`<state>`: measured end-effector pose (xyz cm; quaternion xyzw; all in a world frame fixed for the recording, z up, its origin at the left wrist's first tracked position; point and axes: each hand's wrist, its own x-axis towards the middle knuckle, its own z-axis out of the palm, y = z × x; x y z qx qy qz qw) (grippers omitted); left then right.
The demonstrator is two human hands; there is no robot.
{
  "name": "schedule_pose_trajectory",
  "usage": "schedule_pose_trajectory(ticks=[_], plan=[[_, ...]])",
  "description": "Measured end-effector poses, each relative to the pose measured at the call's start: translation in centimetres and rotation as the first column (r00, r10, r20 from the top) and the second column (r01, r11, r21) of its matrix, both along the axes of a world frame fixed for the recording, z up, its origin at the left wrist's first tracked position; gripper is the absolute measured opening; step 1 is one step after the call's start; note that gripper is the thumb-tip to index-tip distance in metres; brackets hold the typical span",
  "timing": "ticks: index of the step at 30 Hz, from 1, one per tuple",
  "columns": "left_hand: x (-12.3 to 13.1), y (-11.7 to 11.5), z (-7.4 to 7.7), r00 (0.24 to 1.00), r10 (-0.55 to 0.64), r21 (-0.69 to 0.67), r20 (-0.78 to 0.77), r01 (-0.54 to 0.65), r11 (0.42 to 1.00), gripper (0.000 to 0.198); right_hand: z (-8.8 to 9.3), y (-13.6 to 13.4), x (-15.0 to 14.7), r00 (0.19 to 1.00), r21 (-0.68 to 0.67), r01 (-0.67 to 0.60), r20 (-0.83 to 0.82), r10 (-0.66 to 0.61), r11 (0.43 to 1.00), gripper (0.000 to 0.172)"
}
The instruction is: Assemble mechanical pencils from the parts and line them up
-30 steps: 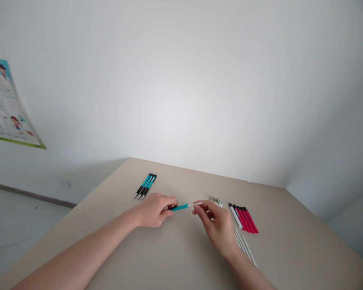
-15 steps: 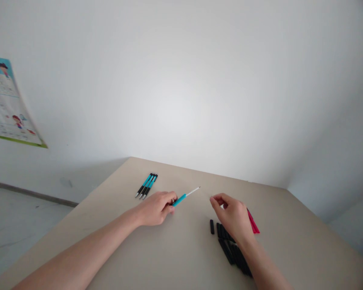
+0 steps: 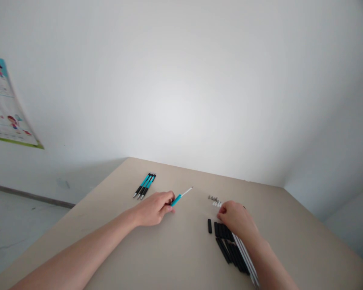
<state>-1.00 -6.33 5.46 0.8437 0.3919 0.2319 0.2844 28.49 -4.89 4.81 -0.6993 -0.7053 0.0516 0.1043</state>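
Observation:
My left hand [image 3: 157, 207] is closed around a turquoise pen barrel [image 3: 176, 199], which points up and to the right. A thin white refill [image 3: 186, 191] with a dark tip sticks out of its far end. Low over the right part of the table, my right hand [image 3: 237, 217] has its thumb and fingers pinched together; whatever they hold, if anything, is hidden. Beside those fingertips lie small white pieces [image 3: 217, 204] and a row of small metallic pen tips [image 3: 213, 199]. Just below the hand are several short black grips [image 3: 221, 230], with one more black grip [image 3: 209, 226] apart to their left.
Three assembled turquoise and black pens [image 3: 144, 186] lie side by side at the table's far left. Longer black pen parts [image 3: 234, 255] and white refills [image 3: 245, 255] are lined up near my right forearm. A wall stands behind the table [image 3: 157, 257]; a poster [image 3: 12, 108] hangs left.
My right hand has moved down and right, away from the refill's tip, uncovering the small white and metallic pieces and the white refills. The left hand keeps its hold on the barrel.

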Motion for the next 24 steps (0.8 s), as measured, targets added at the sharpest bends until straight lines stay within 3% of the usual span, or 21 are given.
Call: schedule_pose_trajectory(ticks=[4,6,9,15,24], plan=[[-0.1,0.1,0.0,0.997,0.018,0.064,-0.069,-0.014,0.998,0.007,0.5,-0.2,-0.8,1.0,0.02,-0.015,0.0,0.015,1.0,0.017],[-0.2,0.2,0.0,0.995,0.032,0.105,-0.1,-0.021,0.994,0.007,1.1,-0.5,-1.4,0.993,0.106,-0.1,-0.057,0.106,0.989,0.016],[-0.3,0.3,-0.3,0.988,0.05,0.16,-0.144,-0.026,0.987,0.009,2.0,-1.1,-2.6,0.933,0.292,-0.247,-0.186,0.308,0.924,0.016],[-0.4,0.3,-0.3,0.976,0.079,0.175,-0.201,-0.044,0.984,0.014,2.0,-2.1,-3.6,0.779,0.518,-0.319,-0.334,0.531,0.794,0.023],[-0.4,0.2,0.0,0.976,0.092,0.191,-0.198,-0.054,0.98,0.019,2.2,-2.2,-3.6,0.737,0.557,-0.326,-0.356,0.574,0.764,0.023]])
